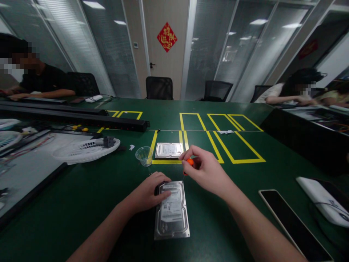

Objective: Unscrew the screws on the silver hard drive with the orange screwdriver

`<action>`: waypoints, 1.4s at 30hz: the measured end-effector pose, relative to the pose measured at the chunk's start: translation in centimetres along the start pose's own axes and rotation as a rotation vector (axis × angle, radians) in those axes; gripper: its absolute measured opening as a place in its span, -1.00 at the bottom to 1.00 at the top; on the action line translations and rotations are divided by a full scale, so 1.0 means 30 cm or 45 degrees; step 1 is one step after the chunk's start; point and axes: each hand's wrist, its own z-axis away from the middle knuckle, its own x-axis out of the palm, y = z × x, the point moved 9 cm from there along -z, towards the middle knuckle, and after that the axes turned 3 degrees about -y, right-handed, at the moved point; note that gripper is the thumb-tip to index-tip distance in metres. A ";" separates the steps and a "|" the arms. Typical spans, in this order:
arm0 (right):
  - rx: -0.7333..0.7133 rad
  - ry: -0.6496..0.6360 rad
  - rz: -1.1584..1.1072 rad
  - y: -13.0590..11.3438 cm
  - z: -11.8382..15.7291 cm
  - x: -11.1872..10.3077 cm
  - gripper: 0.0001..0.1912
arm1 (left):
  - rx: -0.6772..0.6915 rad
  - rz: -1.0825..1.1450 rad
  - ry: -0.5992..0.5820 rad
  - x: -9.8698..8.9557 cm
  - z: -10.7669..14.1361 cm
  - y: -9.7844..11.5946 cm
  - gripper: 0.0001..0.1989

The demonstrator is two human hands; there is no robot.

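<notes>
Orange-handled tool (190,162), partly hidden by the right hand (205,168)

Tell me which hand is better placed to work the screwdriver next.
Probably the right hand: it holds the orange screwdriver near one corner of the nearer hard drive, which the left hand grips.

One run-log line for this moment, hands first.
left hand: touching near hard drive | right hand: holding orange-handled screwdriver at its far-right corner, tip contact unclear | beyond: second hard drive, clear plastic cup

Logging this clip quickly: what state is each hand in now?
Left hand: resting on the nearer hard drive; whether it grips can't be told.
Right hand: closed, holding an orange-handled tool.
</notes>
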 end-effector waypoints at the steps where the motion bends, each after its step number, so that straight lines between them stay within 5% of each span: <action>1: -0.019 0.011 -0.011 -0.002 0.000 -0.002 -0.97 | -0.005 0.000 -0.003 0.000 0.000 0.000 -0.72; 15: 0.049 -0.120 0.040 -0.009 0.007 0.002 -0.70 | 0.015 -0.005 0.012 0.006 -0.002 -0.005 -0.74; 35: -0.018 0.025 -0.013 0.008 -0.006 -0.011 -0.87 | 0.004 0.024 0.013 0.003 0.002 0.002 -0.73; 42: -0.027 -0.103 0.030 -0.014 -0.002 0.002 -0.85 | -0.003 0.028 0.025 0.004 0.000 -0.004 -0.74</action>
